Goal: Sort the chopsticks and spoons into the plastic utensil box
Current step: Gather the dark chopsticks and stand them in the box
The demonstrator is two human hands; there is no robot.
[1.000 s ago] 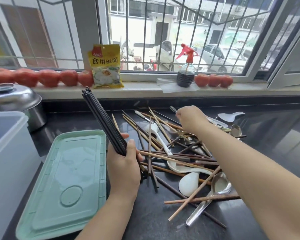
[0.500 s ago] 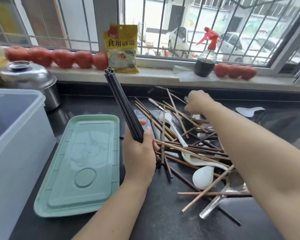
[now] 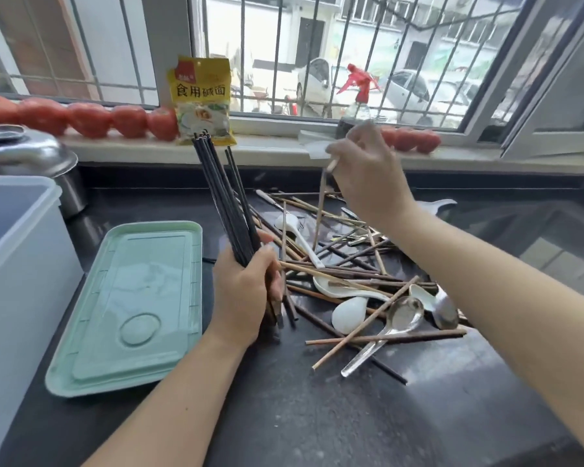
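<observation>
The yellow bag (image 3: 203, 99) at the top middle reads "食用碱面". The left hand (image 3: 243, 294) squeezes a bunch of thin black chopsticks (image 3: 221, 200), pointing up. The right hand (image 3: 368, 173), a bit blurry, seems to pinch one light wooden chopstick (image 3: 320, 210) above the messy pile of chopsticks and spoons (image 3: 358, 288). The see-through plastic box (image 3: 17, 264) sits at the left edge beside its mint green lid (image 3: 132, 305).

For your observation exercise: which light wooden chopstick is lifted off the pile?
The pale chopstick pinched by the right hand, hanging almost upright; the others lie flat.
</observation>
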